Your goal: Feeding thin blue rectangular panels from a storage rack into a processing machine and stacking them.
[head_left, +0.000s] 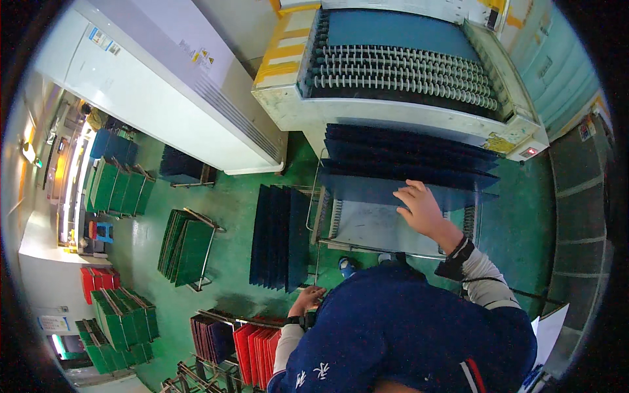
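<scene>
My right hand point(422, 211) reaches over the near end of a wheeled rack point(386, 226), beside the nearest of several dark blue panels point(406, 187). Its fingers are apart and hold nothing; whether the fingertips touch the panel I cannot tell. Low beside my body, my left hand point(306, 301) has its fingers curled in, and what may be inside them is hidden. Closest to it stands a second row of dark blue panels point(278, 236), upright and side by side. Dark bands circle both wrists.
Beyond the rack is a machine point(400, 105) with rows of white rollers and a blue sheet on top. A tall white cabinet point(177, 92) stands left of it. Racks of green panels point(187, 249) and red panels point(255, 354) stand on the green floor point(229, 262).
</scene>
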`<state>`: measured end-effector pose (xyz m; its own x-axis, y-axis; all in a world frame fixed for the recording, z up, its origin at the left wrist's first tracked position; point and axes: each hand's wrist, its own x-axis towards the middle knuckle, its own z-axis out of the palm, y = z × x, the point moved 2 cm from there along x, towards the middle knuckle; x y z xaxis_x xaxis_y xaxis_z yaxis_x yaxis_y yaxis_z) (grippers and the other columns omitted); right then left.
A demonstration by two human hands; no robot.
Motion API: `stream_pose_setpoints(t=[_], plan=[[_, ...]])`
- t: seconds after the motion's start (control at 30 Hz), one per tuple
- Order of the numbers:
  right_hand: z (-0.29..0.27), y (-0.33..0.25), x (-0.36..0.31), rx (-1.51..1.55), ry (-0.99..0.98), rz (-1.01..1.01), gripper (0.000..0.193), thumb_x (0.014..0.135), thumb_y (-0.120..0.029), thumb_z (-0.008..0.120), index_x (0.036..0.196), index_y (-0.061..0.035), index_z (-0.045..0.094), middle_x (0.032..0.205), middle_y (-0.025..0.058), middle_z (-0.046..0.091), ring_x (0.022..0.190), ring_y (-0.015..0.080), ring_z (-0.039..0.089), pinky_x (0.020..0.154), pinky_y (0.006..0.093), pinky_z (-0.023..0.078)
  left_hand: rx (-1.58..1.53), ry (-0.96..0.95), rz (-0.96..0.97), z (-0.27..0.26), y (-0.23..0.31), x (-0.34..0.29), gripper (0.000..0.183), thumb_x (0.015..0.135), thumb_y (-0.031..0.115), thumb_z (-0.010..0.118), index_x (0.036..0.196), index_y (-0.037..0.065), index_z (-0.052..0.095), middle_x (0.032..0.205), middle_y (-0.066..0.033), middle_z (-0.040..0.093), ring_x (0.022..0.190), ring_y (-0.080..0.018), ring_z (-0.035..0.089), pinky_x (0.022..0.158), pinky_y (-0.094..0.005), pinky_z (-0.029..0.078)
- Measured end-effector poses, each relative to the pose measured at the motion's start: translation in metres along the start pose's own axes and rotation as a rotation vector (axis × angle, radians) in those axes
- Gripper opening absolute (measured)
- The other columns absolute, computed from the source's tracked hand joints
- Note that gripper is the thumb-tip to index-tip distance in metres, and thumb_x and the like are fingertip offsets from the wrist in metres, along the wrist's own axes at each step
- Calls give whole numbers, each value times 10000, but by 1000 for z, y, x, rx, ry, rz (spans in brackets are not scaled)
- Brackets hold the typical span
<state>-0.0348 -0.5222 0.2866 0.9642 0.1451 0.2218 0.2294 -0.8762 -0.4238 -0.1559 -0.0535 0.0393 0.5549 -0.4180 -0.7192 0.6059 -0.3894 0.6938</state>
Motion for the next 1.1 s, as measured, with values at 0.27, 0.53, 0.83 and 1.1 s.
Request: stream_pose_setpoints(t=[0.27, 0.53, 0.83, 1.1], plan=[[1, -12, 6, 81, 53, 112, 357, 739, -105, 731, 1078, -57, 633, 1032, 123, 595, 1019, 341, 521, 861, 451, 459, 110, -36, 79, -2, -8, -5, 442, 869, 400, 711, 1099, 29, 636, 849, -59, 653, 596, -129, 572, 486, -271, 470], [6, -16, 20, -27, 79, 29, 398, 735, -86, 721, 1119, -59, 620, 1084, 108, 561, 995, 327, 518, 846, 436, 457, -133, 2, 57, 12, -19, -27, 399, 865, 379, 721, 1067, 45, 640, 803, -59, 656, 543, -133, 570, 460, -269, 462], [23, -23, 1, -187, 24, 80, 581, 745, -71, 689, 1311, -69, 557, 1257, 102, 536, 1129, 309, 494, 942, 435, 411, -270, 123, -291, 26, -11, -34, 427, 862, 377, 725, 1070, 15, 637, 801, -48, 639, 567, -122, 553, 472, -282, 457], [25, -17, 10, -209, 63, 78, 590, 749, -102, 704, 1320, -95, 553, 1253, 87, 533, 1120, 302, 491, 928, 446, 409, -101, -252, -222, 46, 62, -29, 586, 860, 557, 667, 1101, 22, 668, 930, -28, 646, 821, -127, 575, 730, -259, 478]])
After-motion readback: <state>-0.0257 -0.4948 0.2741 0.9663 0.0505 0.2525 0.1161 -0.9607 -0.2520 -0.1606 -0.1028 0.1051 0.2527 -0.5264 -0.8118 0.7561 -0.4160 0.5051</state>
